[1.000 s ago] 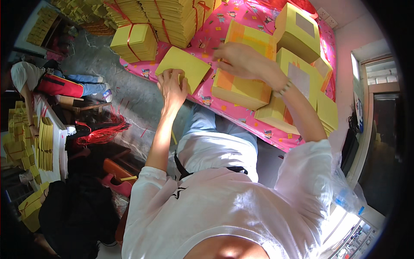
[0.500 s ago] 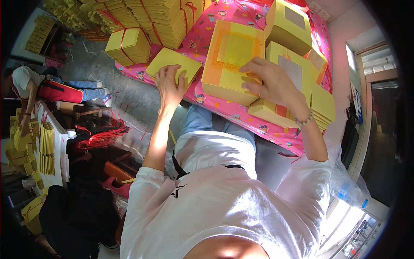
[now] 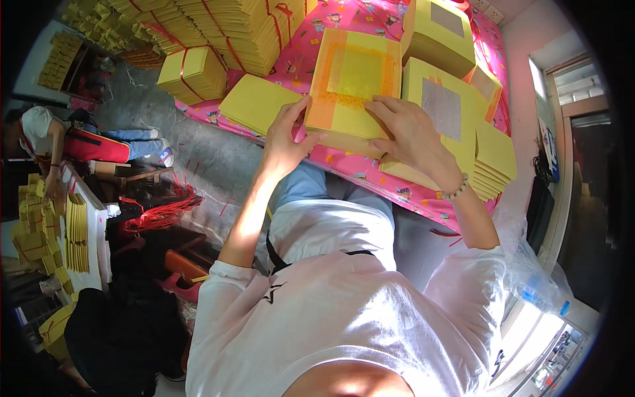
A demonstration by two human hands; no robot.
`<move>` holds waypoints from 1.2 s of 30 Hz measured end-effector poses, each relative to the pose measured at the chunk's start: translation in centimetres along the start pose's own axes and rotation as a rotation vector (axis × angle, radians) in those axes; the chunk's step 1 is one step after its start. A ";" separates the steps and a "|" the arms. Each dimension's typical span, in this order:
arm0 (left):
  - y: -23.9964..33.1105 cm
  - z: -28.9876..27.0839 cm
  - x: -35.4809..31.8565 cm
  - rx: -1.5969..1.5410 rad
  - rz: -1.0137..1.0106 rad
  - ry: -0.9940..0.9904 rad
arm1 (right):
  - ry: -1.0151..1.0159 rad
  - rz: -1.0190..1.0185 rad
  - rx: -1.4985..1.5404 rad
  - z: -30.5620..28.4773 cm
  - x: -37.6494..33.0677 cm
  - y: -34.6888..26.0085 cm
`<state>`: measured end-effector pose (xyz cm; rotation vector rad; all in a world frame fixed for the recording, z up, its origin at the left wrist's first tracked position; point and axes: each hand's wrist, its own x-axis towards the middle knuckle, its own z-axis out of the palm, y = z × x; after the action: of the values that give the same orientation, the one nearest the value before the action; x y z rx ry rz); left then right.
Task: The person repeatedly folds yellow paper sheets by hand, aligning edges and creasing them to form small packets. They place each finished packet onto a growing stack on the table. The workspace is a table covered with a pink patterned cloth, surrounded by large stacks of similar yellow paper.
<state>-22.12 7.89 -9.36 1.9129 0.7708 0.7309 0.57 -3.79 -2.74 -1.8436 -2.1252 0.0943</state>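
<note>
In front of me on the table stands a thick stack of yellow paper sheets (image 3: 364, 69), its top sheet marked with an orange frame around a brighter yellow square. My left hand (image 3: 286, 142) closes on its near left corner, fingers along the side and thumb at the front face. At the near right corner, my right hand (image 3: 411, 135) has its fingers on the top and its thumb against the front. A low yellow stack (image 3: 258, 102) lies to the left of my left hand. More yellow stacks with grey squares on top (image 3: 441, 106) stand on the right.
A pink patterned cloth (image 3: 357, 173) covers the table. Tall yellow bundles tied with red string (image 3: 231, 33) rise at the back left. A co-worker (image 3: 46, 132) bends over a side table at left. A clear plastic bag (image 3: 536, 284) hangs at right.
My left hand has moved right, from the low stack to the corner of the thick stack. My right hand has shifted slightly down along that stack, its fingers flatter on the top.
</note>
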 end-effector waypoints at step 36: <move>0.5 -0.6 0.2 0.072 0.052 -0.006 | -0.067 0.157 0.269 -1.0 0.7 0.9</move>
<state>-22.35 8.19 -8.63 2.0052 0.7553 0.7373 1.64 -3.11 -1.87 -1.8635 -1.8977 0.4609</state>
